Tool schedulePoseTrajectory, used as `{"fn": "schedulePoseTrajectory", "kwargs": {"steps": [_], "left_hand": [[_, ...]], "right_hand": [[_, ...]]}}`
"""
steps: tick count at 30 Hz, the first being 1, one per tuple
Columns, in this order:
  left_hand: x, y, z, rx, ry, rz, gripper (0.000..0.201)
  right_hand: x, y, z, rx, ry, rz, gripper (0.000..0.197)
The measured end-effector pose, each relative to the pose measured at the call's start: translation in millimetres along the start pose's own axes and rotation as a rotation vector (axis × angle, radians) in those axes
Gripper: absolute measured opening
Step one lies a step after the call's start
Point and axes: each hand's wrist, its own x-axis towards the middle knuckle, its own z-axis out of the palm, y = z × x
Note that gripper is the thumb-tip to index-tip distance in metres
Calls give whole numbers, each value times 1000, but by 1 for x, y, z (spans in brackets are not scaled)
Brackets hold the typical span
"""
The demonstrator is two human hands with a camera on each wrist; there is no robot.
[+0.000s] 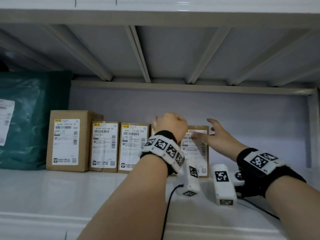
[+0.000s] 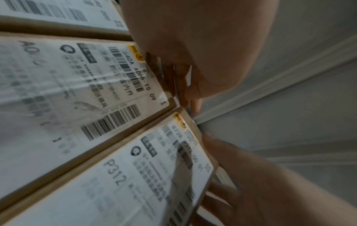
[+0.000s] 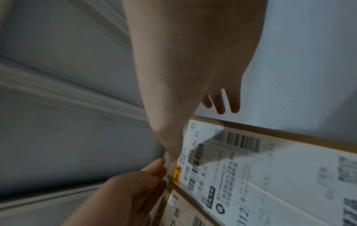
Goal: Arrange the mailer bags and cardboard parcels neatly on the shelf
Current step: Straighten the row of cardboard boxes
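Note:
Several labelled cardboard parcels stand upright in a row on the white shelf (image 1: pixel 69 191). My left hand (image 1: pixel 170 125) curls its fingers over the top edge of the fourth parcel (image 2: pixel 77 99), which my wrist mostly hides in the head view. The last parcel (image 1: pixel 194 151), marked P312 (image 2: pixel 115 183), stands right beside it. At that parcel's top right corner my right hand (image 1: pixel 214 134) is spread with straight fingers, its thumb lying across the label (image 3: pixel 270 175). A green mailer bag (image 1: pixel 31 122) stands upright at the far left.
Three more parcels (image 1: pixel 66 141) (image 1: pixel 104 146) (image 1: pixel 132 146) fill the row between the bag and my hands. The ribbed underside of the upper shelf (image 1: pixel 138 54) hangs low overhead. A shelf post (image 1: pixel 313 129) closes the right end, with bare shelf before it.

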Motion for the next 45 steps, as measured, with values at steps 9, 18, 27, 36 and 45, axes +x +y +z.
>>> {"fn": "schedulePoseTrajectory", "kwargs": {"steps": [9, 18, 27, 36, 45], "left_hand": [[20, 11, -28, -16, -129, 44, 31], [64, -9, -79, 174, -265, 107, 28], [65, -39, -110, 691, -431, -38, 64], [49, -49, -114, 773, -478, 3, 32], [63, -74, -165, 644, -410, 106, 26]], "right_hand": [[3, -34, 2, -118, 143, 8, 73], [9, -93, 31, -406, 53, -16, 68], [18, -116, 54, -610, -174, -35, 75], [18, -115, 80, -664, -113, -4, 47], [0, -166, 104, -625, -40, -64, 57]]}}
